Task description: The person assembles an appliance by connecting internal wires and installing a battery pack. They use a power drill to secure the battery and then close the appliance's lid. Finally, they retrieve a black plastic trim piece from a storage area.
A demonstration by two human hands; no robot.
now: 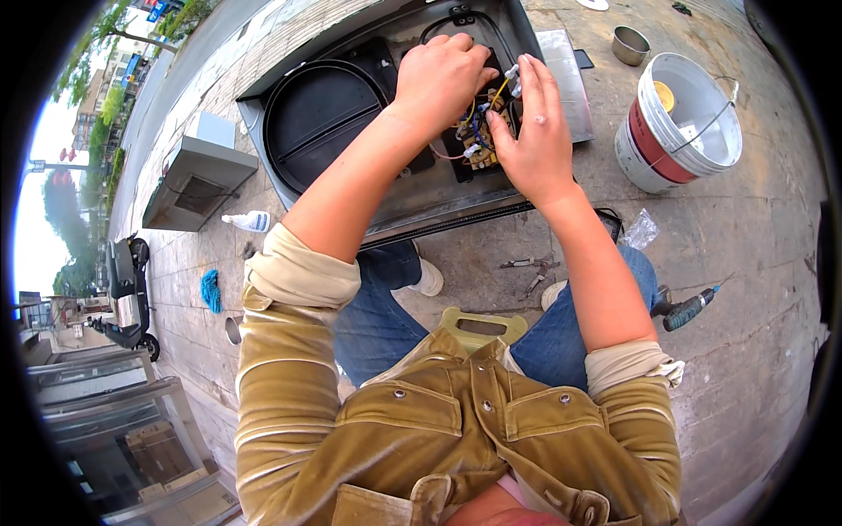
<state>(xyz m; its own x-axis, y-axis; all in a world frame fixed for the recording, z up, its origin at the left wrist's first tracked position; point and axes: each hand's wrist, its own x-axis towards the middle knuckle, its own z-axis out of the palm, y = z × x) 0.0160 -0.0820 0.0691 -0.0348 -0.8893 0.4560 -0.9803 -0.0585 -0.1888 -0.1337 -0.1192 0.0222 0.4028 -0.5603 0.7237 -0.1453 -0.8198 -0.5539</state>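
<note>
Left hand (441,77): fingers curled down into the wiring of a small circuit board (478,140), which sits in the right part of an opened grey appliance housing (561,79) lying on the pavement far from the seated person; what the curled fingers grip is hidden. Right hand (535,131): fingers (537,83) nearly straight and close together, tips pinching a white connector (513,81) on a yellow wire, thumb resting by the board. Containers: white plastic bucket (680,123), far right, holding a yellow-lidded item and pale scraps; small metal cup (630,44) just beyond it, contents indiscernible.
</note>
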